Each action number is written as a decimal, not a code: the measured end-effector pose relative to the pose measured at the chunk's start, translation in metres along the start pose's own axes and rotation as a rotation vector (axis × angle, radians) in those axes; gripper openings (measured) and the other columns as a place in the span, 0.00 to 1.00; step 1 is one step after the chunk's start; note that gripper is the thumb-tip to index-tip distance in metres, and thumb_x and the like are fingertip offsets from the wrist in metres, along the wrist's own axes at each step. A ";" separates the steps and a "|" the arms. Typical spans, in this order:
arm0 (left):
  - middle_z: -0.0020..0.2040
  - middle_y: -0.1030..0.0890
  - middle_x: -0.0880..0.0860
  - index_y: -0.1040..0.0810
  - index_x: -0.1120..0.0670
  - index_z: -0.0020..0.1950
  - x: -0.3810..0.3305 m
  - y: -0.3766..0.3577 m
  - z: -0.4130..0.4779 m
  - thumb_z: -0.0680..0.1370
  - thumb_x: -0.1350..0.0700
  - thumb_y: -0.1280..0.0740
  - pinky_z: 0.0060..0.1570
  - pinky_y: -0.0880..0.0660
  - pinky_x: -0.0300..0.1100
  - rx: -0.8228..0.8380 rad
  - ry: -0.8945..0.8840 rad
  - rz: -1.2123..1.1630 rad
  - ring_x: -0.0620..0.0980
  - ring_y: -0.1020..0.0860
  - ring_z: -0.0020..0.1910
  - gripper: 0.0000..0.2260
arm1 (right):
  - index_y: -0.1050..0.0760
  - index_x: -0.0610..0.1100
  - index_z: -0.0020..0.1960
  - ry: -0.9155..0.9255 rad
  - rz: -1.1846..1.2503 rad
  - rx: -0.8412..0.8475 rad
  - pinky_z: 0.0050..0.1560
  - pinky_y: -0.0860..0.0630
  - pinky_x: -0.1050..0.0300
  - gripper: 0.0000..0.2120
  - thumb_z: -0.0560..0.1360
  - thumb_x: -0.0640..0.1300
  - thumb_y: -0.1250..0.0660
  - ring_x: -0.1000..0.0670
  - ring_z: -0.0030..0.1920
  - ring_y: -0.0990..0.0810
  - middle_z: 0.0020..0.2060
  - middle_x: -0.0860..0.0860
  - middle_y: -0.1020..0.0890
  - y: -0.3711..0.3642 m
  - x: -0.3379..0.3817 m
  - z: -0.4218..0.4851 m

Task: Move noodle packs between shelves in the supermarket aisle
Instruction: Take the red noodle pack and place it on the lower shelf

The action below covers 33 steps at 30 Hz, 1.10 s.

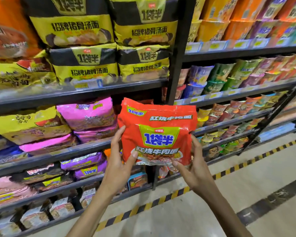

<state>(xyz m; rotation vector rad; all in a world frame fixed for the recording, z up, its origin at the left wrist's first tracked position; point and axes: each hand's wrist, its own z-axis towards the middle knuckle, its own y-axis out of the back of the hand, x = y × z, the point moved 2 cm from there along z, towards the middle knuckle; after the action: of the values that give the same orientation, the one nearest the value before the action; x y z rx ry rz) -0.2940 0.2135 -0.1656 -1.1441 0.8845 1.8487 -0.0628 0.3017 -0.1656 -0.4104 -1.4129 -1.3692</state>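
Observation:
A large red noodle pack [158,130] with a green and blue label is held upright in front of the shelves, at the centre of the view. My left hand [120,161] grips its lower left edge, thumb on the front. My right hand [193,166] grips its lower right edge, thumb on the front near the bottom. The pack hangs in the air before a dark gap in the shelf [137,98] behind its top. Pink packs [87,115] lie stacked on that same shelf to the left.
Yellow and black packs [85,65] fill the upper shelf [75,94]. Purple packs [85,166] sit on a lower shelf. A black upright post [176,65] divides the bays; cup noodles [229,77] fill the right bay. Yellow-black floor tape [161,200] runs along the shelf base.

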 end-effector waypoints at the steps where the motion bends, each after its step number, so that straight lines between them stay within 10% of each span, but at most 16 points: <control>1: 0.77 0.33 0.45 0.44 0.33 0.77 0.004 -0.002 0.009 0.78 0.46 0.33 0.71 0.29 0.58 -0.008 0.002 0.003 0.47 0.29 0.74 0.31 | 0.57 0.81 0.68 0.009 -0.008 0.004 0.64 0.23 0.42 0.45 0.77 0.46 0.28 0.54 0.65 0.22 0.66 0.67 0.30 0.001 -0.003 0.014; 5: 0.72 0.30 0.37 0.42 0.33 0.74 0.020 -0.007 0.038 0.77 0.56 0.30 0.66 0.23 0.51 -0.057 -0.045 0.070 0.43 0.24 0.68 0.34 | 0.59 0.78 0.69 0.077 -0.082 0.030 0.63 0.24 0.40 0.43 0.78 0.50 0.30 0.50 0.67 0.23 0.71 0.58 0.29 -0.004 -0.029 0.067; 10: 0.68 0.26 0.54 0.41 0.33 0.72 0.057 -0.013 0.073 0.75 0.61 0.28 0.64 0.23 0.58 -0.165 -0.090 0.137 0.53 0.22 0.64 0.36 | 0.61 0.76 0.72 0.257 -0.052 0.015 0.69 0.28 0.45 0.43 0.79 0.49 0.32 0.50 0.71 0.27 0.76 0.55 0.36 -0.028 -0.072 0.117; 16: 0.68 0.32 0.35 0.42 0.39 0.71 0.088 -0.038 0.110 0.72 0.67 0.30 0.58 0.24 0.34 -0.314 -0.263 0.199 0.41 0.24 0.62 0.37 | 0.53 0.60 0.76 0.445 -0.010 -0.069 0.70 0.35 0.65 0.43 0.76 0.36 0.29 0.56 0.69 0.31 0.71 0.52 0.34 -0.037 -0.104 0.180; 23: 0.67 0.36 0.57 0.44 0.39 0.67 0.130 -0.041 0.122 0.72 0.67 0.34 0.62 0.26 0.51 -0.472 -0.315 0.280 0.56 0.28 0.63 0.34 | 0.50 0.49 0.78 0.578 0.021 -0.051 0.69 0.33 0.35 0.41 0.74 0.26 0.35 0.35 0.73 0.31 0.72 0.34 0.32 -0.073 -0.137 0.209; 27: 0.66 0.36 0.40 0.45 0.43 0.66 0.137 -0.046 0.132 0.73 0.62 0.33 0.61 0.29 0.35 -0.504 -0.357 0.330 0.38 0.29 0.62 0.29 | 0.51 0.58 0.76 0.508 0.042 -0.069 0.72 0.32 0.48 0.45 0.72 0.26 0.36 0.40 0.72 0.29 0.71 0.37 0.30 -0.078 -0.138 0.225; 33: 0.61 0.36 0.45 0.46 0.48 0.63 0.137 -0.055 0.136 0.72 0.73 0.34 0.60 0.33 0.23 -0.479 -0.388 0.370 0.26 0.30 0.60 0.31 | 0.60 0.66 0.76 0.446 0.004 -0.037 0.53 0.30 0.62 0.50 0.76 0.28 0.33 0.41 0.66 0.23 0.71 0.39 0.28 -0.094 -0.154 0.235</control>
<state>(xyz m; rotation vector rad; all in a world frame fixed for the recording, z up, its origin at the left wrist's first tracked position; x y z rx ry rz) -0.3387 0.3887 -0.2520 -0.8724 0.4568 2.5747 -0.1871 0.5423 -0.2853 -0.1177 -1.0195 -1.3822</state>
